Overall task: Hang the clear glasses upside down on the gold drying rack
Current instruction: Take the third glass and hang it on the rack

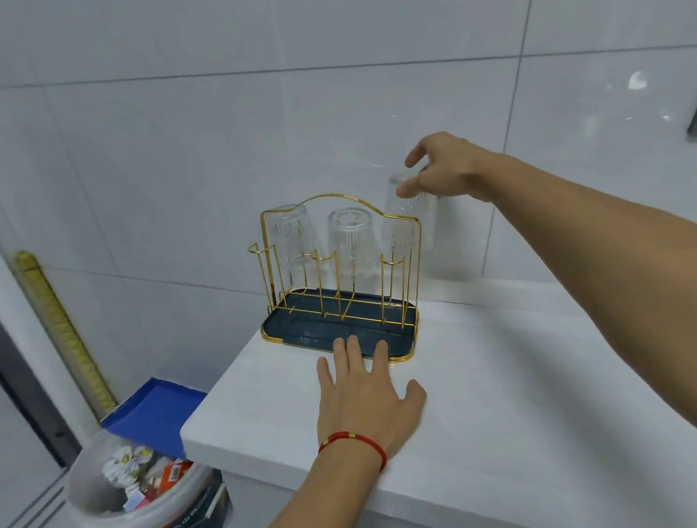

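The gold drying rack (414, 231) stands in a dark blue tray (276, 329) near the counter's left end. Two clear ribbed glasses hang upside down on its back prongs, one at the left (292, 239) and one in the middle (351, 242). A third clear glass (403, 228) is upside down over the right back prong and sits slightly higher and blurred. My right hand (444, 170) grips its base from above, thumb on the front, index finger lifted. My left hand (365, 395) lies flat on the counter, fingertips on the tray's front edge. The front prongs are bare.
The white counter (524, 396) runs along a grey tiled wall; its left edge drops off just beside the rack. Below on the floor stand a bucket of rubbish (148, 500), a blue lid (151, 409) and a yellow stick (61, 328) leaning on the wall.
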### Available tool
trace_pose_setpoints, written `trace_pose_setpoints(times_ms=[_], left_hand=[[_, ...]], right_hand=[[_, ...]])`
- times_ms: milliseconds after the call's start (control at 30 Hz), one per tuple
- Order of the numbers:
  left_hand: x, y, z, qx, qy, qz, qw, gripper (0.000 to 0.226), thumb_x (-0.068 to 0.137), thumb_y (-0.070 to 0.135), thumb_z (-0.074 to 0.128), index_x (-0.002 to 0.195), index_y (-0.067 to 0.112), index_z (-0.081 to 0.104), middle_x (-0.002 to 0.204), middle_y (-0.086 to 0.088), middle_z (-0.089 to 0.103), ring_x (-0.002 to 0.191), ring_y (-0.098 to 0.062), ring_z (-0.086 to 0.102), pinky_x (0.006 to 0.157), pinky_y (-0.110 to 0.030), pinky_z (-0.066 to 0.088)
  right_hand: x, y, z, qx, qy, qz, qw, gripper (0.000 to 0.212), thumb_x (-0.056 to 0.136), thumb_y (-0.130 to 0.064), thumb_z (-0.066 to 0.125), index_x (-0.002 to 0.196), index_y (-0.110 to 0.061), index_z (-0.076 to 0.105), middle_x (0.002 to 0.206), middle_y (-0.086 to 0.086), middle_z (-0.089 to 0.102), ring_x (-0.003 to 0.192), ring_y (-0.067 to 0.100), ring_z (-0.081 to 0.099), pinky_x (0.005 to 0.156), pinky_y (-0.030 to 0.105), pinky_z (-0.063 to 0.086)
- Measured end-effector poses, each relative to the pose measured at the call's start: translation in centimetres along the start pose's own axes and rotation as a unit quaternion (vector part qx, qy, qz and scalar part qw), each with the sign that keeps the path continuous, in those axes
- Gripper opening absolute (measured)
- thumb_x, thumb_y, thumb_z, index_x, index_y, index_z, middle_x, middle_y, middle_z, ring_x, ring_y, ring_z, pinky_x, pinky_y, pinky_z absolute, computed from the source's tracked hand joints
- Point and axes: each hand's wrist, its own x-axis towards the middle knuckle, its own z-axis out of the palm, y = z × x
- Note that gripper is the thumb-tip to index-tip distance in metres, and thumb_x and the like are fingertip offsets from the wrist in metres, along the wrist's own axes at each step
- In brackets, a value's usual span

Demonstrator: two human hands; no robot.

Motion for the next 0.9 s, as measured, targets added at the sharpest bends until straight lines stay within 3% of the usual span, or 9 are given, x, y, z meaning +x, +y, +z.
trace_pose_setpoints(times_ms=[200,367,500,600,667,800,900], left_hand=[[0.1,0.0,0.0,0.002,0.003,-0.002,1.000,0.074,0.095,0.062,0.028,0.160,0.028,0.017,0.171,-0.014,0.008,0.157,-0.033,-0.006,0.125,-0.057,0.000],[0.1,0.1,0.1,0.001,0.005,-0.001,1.000,0.074,0.094,0.062,0.029,0.159,0.028,0.019,0.171,-0.013,0.010,0.157,-0.033,-0.004,0.125,-0.058,0.001],[0.3,0.0,0.2,-0.002,0.009,-0.001,1.000,0.075,0.093,0.062,0.030,0.159,0.028,0.020,0.171,-0.012,0.012,0.157,-0.033,-0.002,0.125,-0.058,0.002],[0.3,-0.1,0.1,-0.012,0.017,0.003,1.000,0.074,0.093,0.061,0.033,0.158,0.027,0.023,0.170,-0.011,0.014,0.157,-0.033,0.001,0.125,-0.058,0.005],[0.2,-0.1,0.0,-0.021,0.028,0.007,0.999,0.074,0.092,0.060,0.036,0.157,0.025,0.025,0.169,-0.012,0.015,0.156,-0.033,0.004,0.125,-0.058,0.008],[0.0,-0.2,-0.2,-0.055,0.061,0.007,0.997,0.074,0.089,0.059,0.045,0.150,0.020,0.032,0.165,-0.014,0.022,0.153,-0.033,0.013,0.122,-0.057,0.018],[-0.6,-0.1,-0.6,-0.109,0.096,0.018,0.989,0.073,0.086,0.056,0.053,0.146,0.018,0.035,0.156,-0.013,0.033,0.145,-0.031,0.026,0.119,-0.051,0.029]], right_hand=[[1.7,1.1,0.9,0.011,-0.134,-0.013,0.991,0.065,0.078,-0.018,0.089,0.135,-0.016,0.058,0.130,0.013,0.063,0.119,0.029,0.063,0.103,0.039,0.053],[2.0,2.4,2.2,0.036,-0.157,-0.021,0.987,0.069,0.068,-0.015,0.095,0.129,-0.017,0.062,0.123,0.009,0.068,0.115,0.024,0.065,0.092,0.031,0.052],[2.6,3.0,2.9,0.040,-0.146,-0.028,0.988,0.067,0.067,-0.018,0.095,0.127,-0.018,0.066,0.127,0.007,0.066,0.122,0.027,0.061,0.111,0.044,0.046],[2.2,3.6,2.7,0.057,-0.149,-0.033,0.987,0.069,0.068,-0.024,0.095,0.130,-0.018,0.066,0.130,0.006,0.065,0.125,0.024,0.059,0.114,0.042,0.044],[1.2,4.3,2.3,0.090,-0.122,-0.052,0.987,0.068,0.069,-0.026,0.093,0.131,-0.017,0.066,0.131,0.007,0.066,0.125,0.022,0.061,0.111,0.037,0.048],[-2.0,6.9,1.8,0.185,-0.008,-0.074,0.980,0.042,0.081,-0.024,0.087,0.119,-0.013,0.073,0.118,0.012,0.071,0.112,0.025,0.070,0.093,0.036,0.061],[-7.0,10.0,2.9,0.132,0.063,-0.066,0.987,0.030,0.090,-0.030,0.076,0.117,-0.018,0.071,0.114,0.002,0.072,0.099,0.020,0.072,0.087,0.040,0.062]])
